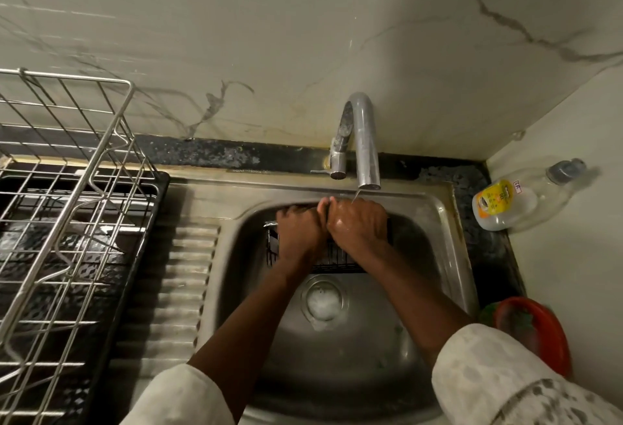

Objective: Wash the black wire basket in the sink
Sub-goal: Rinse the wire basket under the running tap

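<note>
A black wire basket (pixel 332 261) stands at the back of the steel sink (pixel 435 222), mostly hidden under my two hands. My left hand (pixel 298 229) grips its top rim on the left side. My right hand (pixel 359 220) is wet and curls over the rim on the right, touching the left hand. Both hands sit just below the spout of the chrome tap (pixel 364 141), from which a thin trickle of water falls onto my right hand.
A steel dish rack (pixel 67 195) on a black tray fills the left. The ribbed drainboard (pixel 182 276) lies between rack and sink. Foam covers the drain (pixel 323 300). A clear soap bottle (pixel 512 200) lies at the right corner; a red bowl (pixel 536 330) sits nearer.
</note>
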Motion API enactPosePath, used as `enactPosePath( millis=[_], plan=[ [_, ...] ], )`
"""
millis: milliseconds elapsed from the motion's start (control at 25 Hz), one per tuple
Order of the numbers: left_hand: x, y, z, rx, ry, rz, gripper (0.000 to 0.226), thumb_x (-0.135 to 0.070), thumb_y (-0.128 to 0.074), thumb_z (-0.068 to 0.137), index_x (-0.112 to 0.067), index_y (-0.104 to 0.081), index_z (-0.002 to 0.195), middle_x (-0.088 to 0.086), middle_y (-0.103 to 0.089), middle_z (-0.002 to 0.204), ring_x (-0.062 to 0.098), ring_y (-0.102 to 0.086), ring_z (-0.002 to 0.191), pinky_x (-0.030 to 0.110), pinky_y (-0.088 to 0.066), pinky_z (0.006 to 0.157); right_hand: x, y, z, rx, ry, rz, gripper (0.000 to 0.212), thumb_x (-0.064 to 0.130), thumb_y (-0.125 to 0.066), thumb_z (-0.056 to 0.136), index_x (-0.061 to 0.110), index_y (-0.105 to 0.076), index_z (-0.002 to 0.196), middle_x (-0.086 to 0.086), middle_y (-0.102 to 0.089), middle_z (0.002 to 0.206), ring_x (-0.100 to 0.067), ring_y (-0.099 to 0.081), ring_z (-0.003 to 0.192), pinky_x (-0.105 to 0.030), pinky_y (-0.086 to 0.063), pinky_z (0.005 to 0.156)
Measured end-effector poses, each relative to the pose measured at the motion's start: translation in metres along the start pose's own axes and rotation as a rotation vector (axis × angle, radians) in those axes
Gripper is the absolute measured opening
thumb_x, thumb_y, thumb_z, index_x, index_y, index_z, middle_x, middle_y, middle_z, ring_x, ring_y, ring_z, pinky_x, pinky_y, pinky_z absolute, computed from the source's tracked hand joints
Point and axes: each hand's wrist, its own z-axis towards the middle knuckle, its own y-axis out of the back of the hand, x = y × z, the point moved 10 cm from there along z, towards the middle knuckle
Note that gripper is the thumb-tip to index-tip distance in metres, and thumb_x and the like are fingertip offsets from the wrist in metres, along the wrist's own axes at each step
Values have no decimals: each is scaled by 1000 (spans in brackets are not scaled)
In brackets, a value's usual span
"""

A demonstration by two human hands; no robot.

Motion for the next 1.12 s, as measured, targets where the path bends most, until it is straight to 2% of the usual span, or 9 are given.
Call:
enactPosePath(
  millis=[120,200,280,400,480,640,880,1000,1120],
  plan=[
    [0,-2,-2,-3,167,-348,65,-41,-36,107,-20,-60,51,-3,-57,45,16,-50,45,37,-46,70,9,14,5,2,-23,48,57,53,-25,105,22,-69,87,-2,-66,81,-19,-55,72,-33,-41,70],
    [13,-5,-1,24,318,-479,60,-40,-45,105,-23,-53,48,-9,-53,44,12,-51,44,28,-44,63,13,34,-3,-59,80,68,52,51,-30,106,21,-71,94,-5,-71,92,-22,-63,83,-35,-47,77],
    [27,-11,0,48,434,-649,46,-34,-54,102,-20,-60,59,-7,-61,55,13,-61,52,22,-47,54,9,58,-13,-164,143,77,50,52,-35,105,21,-73,97,-5,-72,91,-23,-67,87,-34,-51,78],
    [51,-32,-18,96,699,-926,22,-34,-65,95,-17,-71,82,2,-74,80,24,-72,80,32,-62,69,-7,62,-15,-172,107,219,71,72,-27,99,21,-73,83,2,-62,69,-13,-61,65,-26,-53,66],
    [51,-40,-24,144,665,-908,31,-46,-62,94,-18,-75,89,4,-76,85,24,-73,83,45,-62,79,-5,56,-20,-197,114,275,73,72,-26,98,19,-67,69,4,-53,62,-10,-54,58,-26,-51,63],
    [8,-8,-6,126,380,-997,50,-45,-43,105,-11,-75,88,6,-76,79,18,-74,76,37,-61,72,10,58,-25,-215,40,207,71,59,-12,103,20,-57,65,1,-54,63,-12,-51,58,-28,-41,63],
    [34,5,-20,-31,591,-975,54,-54,-50,99,-8,-71,78,12,-74,78,24,-70,70,35,-56,67,32,45,-18,-172,151,247,66,53,-18,107,22,-64,70,3,-62,62,-11,-57,54,-31,-52,64],
    [56,-8,-28,-16,613,-1100,41,-47,-59,94,-8,-73,94,10,-76,88,27,-72,84,33,-56,75,0,38,-22,-172,152,174,69,58,-19,106,19,-54,61,6,-56,55,-10,-53,50,-30,-51,63],
    [56,-21,-28,86,649,-1059,63,-69,-62,82,-10,-71,104,12,-74,99,26,-72,90,40,-58,84,-15,43,-25,-195,66,138,59,53,-25,107,24,-49,61,4,-51,58,-17,-55,57,-31,-39,66]
  ],
)
